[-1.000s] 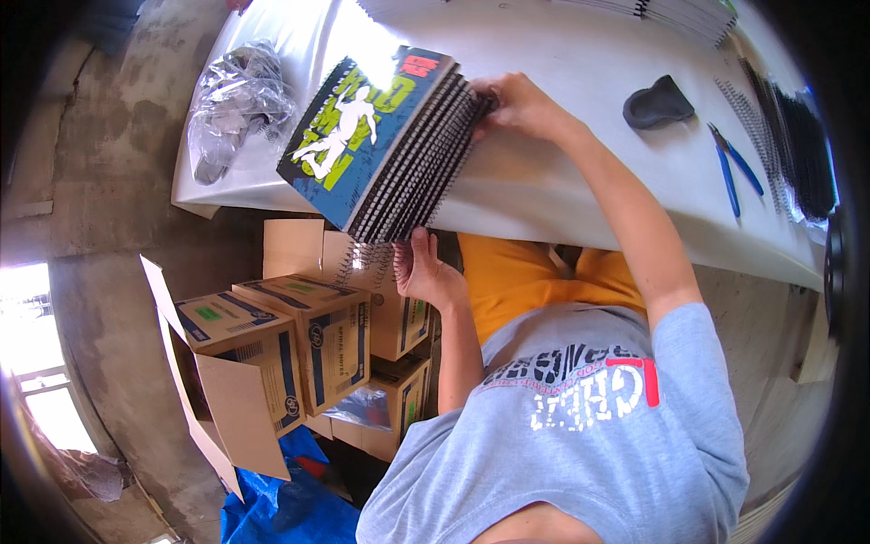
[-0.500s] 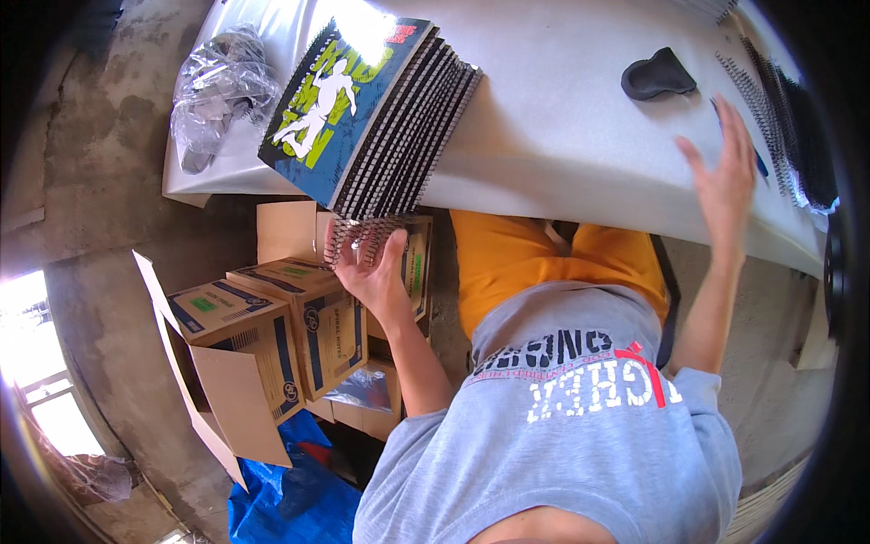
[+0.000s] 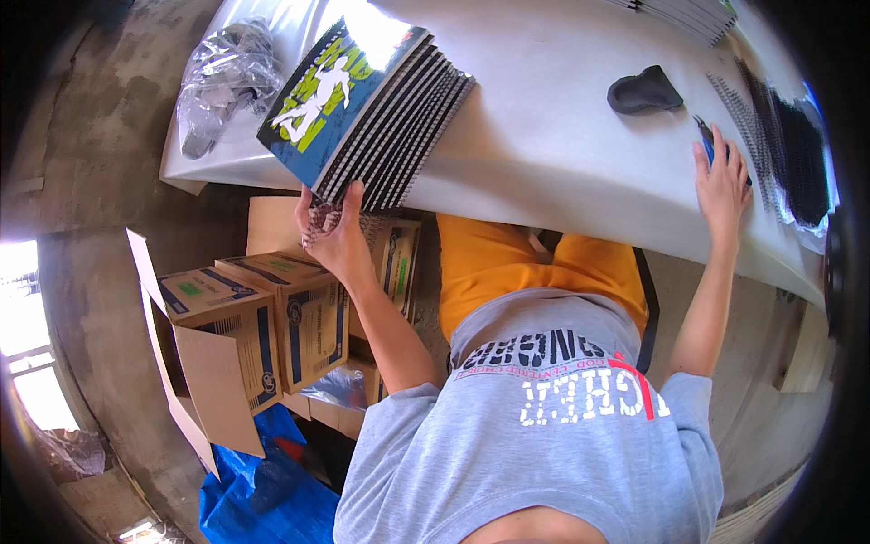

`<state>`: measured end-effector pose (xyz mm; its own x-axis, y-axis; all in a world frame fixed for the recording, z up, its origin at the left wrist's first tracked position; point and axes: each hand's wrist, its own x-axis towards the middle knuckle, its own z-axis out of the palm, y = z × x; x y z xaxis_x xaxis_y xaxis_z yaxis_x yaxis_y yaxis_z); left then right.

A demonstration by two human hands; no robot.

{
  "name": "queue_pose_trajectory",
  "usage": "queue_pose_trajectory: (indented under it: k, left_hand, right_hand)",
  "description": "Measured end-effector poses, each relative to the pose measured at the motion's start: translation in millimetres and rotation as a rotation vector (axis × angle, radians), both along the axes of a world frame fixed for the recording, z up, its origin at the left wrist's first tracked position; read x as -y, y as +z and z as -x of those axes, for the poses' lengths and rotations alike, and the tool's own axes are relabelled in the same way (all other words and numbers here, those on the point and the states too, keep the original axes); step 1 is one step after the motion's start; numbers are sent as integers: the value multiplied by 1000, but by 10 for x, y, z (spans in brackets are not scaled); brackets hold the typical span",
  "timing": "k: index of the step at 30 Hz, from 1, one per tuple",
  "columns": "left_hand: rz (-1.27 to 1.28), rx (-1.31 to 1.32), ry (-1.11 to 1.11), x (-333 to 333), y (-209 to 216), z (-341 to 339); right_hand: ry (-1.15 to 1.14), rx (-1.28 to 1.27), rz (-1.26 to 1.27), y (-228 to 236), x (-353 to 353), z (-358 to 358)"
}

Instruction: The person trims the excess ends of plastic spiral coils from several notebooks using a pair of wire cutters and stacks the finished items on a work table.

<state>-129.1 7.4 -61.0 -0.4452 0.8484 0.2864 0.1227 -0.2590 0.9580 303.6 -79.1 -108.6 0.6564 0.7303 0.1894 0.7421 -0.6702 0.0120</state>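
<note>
A leaning stack of spiral notebooks (image 3: 313,168), the top cover blue and green with a white figure, lies at the table's left near edge. My left hand (image 3: 337,243) is at the stack's near corner, thumb and fingers closed around dark spiral binding coils (image 3: 319,220) that jut out there. Whether those coils are joined to a notebook I cannot tell. On the table's right side, my right hand (image 3: 722,192) closes over blue-and-black pliers (image 3: 708,143), their jaws pointing away from me. A black rounded pad-like object (image 3: 643,92) lies just beyond them.
Loose black coils (image 3: 788,150) are heaped along the right edge of the white-covered table (image 3: 544,109). More notebooks (image 3: 693,18) lie at the far right. Clear plastic wrapping (image 3: 231,77) sits far left. Below, cardboard boxes (image 3: 308,326) and a blue sheet (image 3: 267,494) stand at my left.
My right hand has come down from above the table onto the pliers. My left hand has moved up against the stack's near corner, its fingers closing more around the coils.
</note>
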Motion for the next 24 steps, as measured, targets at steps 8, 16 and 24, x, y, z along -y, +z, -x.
queue_pose_trajectory:
  k: [8, 16, 24]
  left_hand:
    - [78, 89, -153, 203, -28, 142]
    - [263, 286, -100, 427, -441, -65]
    - [215, 273, -138, 451, -524, -59]
  right_hand:
    - [239, -1, -193, -107, 275, -213]
    - [913, -699, -485, 399, 38, 1784]
    - [992, -367, -390, 89, -347, 2592]
